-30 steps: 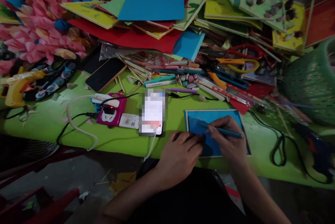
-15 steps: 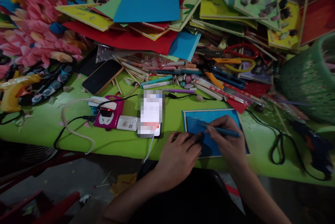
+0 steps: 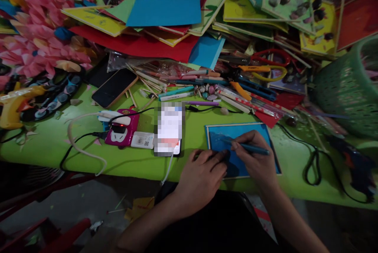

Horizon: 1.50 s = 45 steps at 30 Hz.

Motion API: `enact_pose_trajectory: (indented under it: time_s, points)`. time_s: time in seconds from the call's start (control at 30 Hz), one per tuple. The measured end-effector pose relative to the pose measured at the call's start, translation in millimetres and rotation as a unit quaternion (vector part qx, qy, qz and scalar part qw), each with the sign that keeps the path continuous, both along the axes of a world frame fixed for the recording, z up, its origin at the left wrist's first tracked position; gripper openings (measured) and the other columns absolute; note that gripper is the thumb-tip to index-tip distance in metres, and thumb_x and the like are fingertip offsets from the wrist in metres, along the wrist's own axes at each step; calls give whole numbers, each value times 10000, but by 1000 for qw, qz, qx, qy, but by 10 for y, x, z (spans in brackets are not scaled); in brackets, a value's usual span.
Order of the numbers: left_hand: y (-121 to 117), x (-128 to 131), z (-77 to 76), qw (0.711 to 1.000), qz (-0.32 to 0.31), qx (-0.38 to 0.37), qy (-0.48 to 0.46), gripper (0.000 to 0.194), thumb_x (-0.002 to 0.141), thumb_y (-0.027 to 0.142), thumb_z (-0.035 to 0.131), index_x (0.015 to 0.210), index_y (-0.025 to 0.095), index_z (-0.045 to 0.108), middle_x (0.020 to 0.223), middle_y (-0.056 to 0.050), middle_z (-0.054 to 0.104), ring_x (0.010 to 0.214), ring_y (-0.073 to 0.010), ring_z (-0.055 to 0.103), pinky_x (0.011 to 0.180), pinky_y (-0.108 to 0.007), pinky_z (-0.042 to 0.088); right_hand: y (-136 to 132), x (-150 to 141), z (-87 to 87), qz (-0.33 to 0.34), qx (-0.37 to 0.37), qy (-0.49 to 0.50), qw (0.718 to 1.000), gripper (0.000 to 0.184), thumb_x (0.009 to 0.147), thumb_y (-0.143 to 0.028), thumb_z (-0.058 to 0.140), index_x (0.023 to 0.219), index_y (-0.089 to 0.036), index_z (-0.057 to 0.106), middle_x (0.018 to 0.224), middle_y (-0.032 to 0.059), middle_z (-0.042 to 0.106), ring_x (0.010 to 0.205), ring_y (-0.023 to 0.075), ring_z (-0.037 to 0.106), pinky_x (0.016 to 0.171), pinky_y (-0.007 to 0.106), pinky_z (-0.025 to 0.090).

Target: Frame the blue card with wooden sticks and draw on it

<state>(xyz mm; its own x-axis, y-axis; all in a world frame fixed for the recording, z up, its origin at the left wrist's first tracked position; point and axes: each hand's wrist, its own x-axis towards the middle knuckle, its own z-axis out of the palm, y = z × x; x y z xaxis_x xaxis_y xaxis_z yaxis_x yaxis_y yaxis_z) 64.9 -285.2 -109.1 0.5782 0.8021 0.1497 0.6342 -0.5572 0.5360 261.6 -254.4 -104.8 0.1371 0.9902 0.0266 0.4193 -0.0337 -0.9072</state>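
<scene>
The fingers (image 3: 238, 147) of the right hand (image 3: 257, 157) are closed round a dark blue pen (image 3: 256, 149), pinching it near its front end. The pen's long axis runs slantwise from its tip, ahead and to the left of those fingers, to its back end, which pokes out on their right over the knuckle side. Beneath them lies a blue card (image 3: 238, 167) edged with pale thin strips (image 3: 236, 124), flat on the green tabletop (image 3: 193, 133), its longer sides running left to right. Faint pale marks (image 3: 217, 136) show on the card just left of the pen tip; whether the tip touches the card I cannot tell.

The left hand (image 3: 203, 174) lies palm down, its fingers loosely bent and gripping nothing that can be seen, with their ends over the card's near left part. The far left corner of the card is beyond these fingers, yet the pen tip belongs to the right hand, which is the nearer one to the marks along the pen's line.

Left of the left fingers is a lit phone (image 3: 169, 125); a purple pen (image 3: 202, 103) lies beyond them, and a dark glue gun (image 3: 358, 168) well to the right of the right fingers
</scene>
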Motion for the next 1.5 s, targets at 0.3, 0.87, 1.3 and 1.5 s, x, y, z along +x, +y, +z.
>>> enact_pose_trajectory:
  time_s: [0.3, 0.87, 1.3, 1.5]
  points:
    - [6, -9, -2, 1000, -2, 10, 6, 171, 1023, 275, 582, 1161, 263, 682, 1426, 21, 665, 1232, -203, 577, 1008, -426, 436, -5, 10, -30, -8, 3, 16, 1000, 160, 891, -331, 740, 857, -233, 618, 755, -7, 639, 652, 159, 609, 587, 286, 480]
    - [10, 7, 0, 1000, 6, 17, 6, 123, 1017, 278, 597, 1100, 261, 687, 1433, 25, 665, 1193, -202, 588, 981, -423, 434, 4, 24, -19, -32, 1, 23, 999, 174, 886, -335, 738, 832, -233, 608, 712, -16, 615, 612, 152, 566, 555, 286, 441]
    - [12, -3, -2, 1000, 3, 16, -8, 140, 1051, 276, 536, 1103, 257, 664, 1461, 62, 643, 1193, -209, 584, 985, -434, 417, 3, 25, -27, -25, 15, 13, 1000, 151, 884, -296, 733, 835, -232, 605, 722, -29, 601, 624, 139, 564, 569, 269, 450]
    - [6, -3, -15, 1000, 1, 7, -5, 133, 1046, 272, 546, 1109, 258, 662, 1474, 58, 633, 1199, -209, 583, 994, -436, 416, 10, 18, -27, -26, 17, 7, 999, 149, 881, -292, 728, 830, -228, 603, 718, -26, 603, 628, 141, 567, 572, 269, 447]
